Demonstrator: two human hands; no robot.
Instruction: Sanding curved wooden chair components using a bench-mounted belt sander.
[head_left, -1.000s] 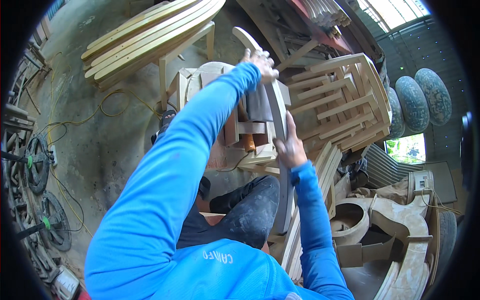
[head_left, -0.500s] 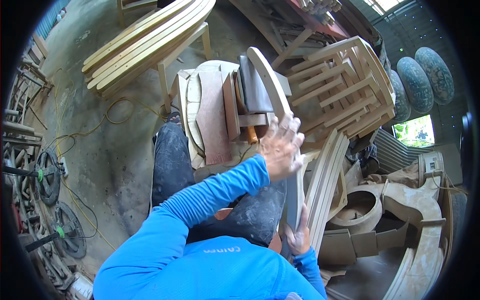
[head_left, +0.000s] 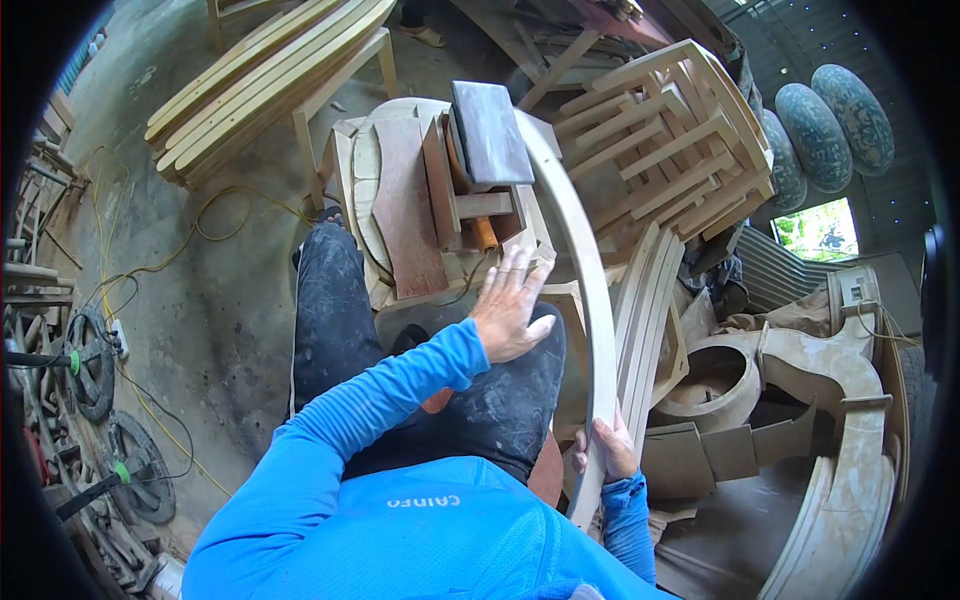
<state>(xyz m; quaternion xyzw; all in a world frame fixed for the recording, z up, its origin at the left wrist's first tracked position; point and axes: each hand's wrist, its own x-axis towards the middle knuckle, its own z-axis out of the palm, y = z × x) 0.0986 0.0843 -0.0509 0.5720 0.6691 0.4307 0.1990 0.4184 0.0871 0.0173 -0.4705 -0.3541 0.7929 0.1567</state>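
A long curved wooden piece (head_left: 588,270) runs from beside the grey pad down past my right side. My right hand (head_left: 610,447) is closed around its lower part. My left hand (head_left: 512,306) hovers over my thigh, palm down with the fingers spread, apart from the wood. Ahead of it, a flat grey rectangular pad (head_left: 492,135) tops a small wooden frame (head_left: 484,206). An orange cylindrical part (head_left: 484,234) shows below the pad. The frame rests on a bench with a reddish-brown board (head_left: 407,210) to its left.
Several curved slats (head_left: 642,315) lean just right of my piece. Stacked curved wood (head_left: 270,85) lies on a stand at far left, and slatted frames (head_left: 670,140) stand at far right. A yellow cord (head_left: 205,222) crosses the floor. Carved wooden parts (head_left: 830,360) fill the right side.
My left hand has come off the curved piece and moved left and slightly down. The piece's upper end has swung right and lower, uncovering the grey pad. My right hand keeps its grip.
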